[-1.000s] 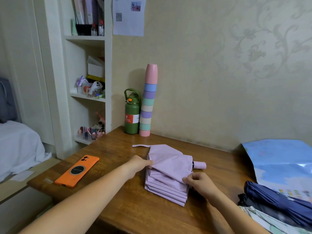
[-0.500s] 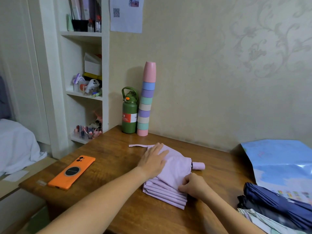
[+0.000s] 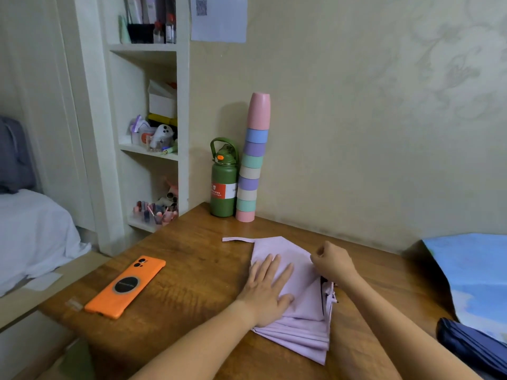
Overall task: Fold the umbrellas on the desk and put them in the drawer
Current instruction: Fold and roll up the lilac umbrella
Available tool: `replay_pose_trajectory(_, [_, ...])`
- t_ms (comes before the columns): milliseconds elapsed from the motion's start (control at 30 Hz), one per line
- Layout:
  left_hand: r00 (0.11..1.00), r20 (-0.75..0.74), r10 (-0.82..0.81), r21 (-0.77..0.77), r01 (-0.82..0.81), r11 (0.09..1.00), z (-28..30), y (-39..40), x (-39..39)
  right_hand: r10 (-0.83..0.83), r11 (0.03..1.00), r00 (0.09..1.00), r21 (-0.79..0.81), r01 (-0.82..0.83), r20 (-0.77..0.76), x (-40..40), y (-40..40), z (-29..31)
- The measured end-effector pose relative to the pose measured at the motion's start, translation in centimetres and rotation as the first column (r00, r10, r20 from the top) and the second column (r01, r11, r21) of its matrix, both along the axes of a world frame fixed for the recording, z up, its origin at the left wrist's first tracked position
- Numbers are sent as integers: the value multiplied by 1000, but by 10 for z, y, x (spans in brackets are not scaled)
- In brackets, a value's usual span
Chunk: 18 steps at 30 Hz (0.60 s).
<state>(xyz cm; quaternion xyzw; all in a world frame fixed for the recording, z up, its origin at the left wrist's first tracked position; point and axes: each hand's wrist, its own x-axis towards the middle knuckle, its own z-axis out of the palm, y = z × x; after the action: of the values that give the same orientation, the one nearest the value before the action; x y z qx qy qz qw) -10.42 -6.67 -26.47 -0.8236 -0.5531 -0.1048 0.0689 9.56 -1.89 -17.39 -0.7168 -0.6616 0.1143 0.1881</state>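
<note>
My left hand [image 3: 267, 290] lay flat on the lilac umbrella [image 3: 297, 311] mid-desk [image 3: 192, 275]; right hand [image 3: 333, 263], at 1 o'clock, pinched its fabric. Judged soft, light, slippery; grip the shaft.

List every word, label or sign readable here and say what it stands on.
Green bottle: red and white label, print too blurred to read.
Paper sheet on the wall: a QR code, text too small.
Orange phone: dark round disc, lettering illegible.
Nothing can be quoted.
</note>
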Motion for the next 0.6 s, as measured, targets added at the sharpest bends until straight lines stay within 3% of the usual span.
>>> replay_pose_trajectory(100, [994, -91, 53, 34, -50, 998, -10, 3, 1, -2, 996, 996, -94, 10, 85, -8, 31, -11])
replay_pose_trajectory(267, [997, -76, 26, 67, -21, 998, -19, 11, 1, -81, 970, 993, -234, 59, -86, -19, 53, -7])
replay_pose_trajectory(433, [998, -53, 16, 28, -15, 1000, -21, 13, 1, -44, 990, 962, -138, 6, -271, -26, 66, -4])
replay_pose_trajectory(600, [995, 82, -62, -3, 63, 998, -14, 10, -2, 40, 995, 810, -53, -88, -585, -36, 58, 0])
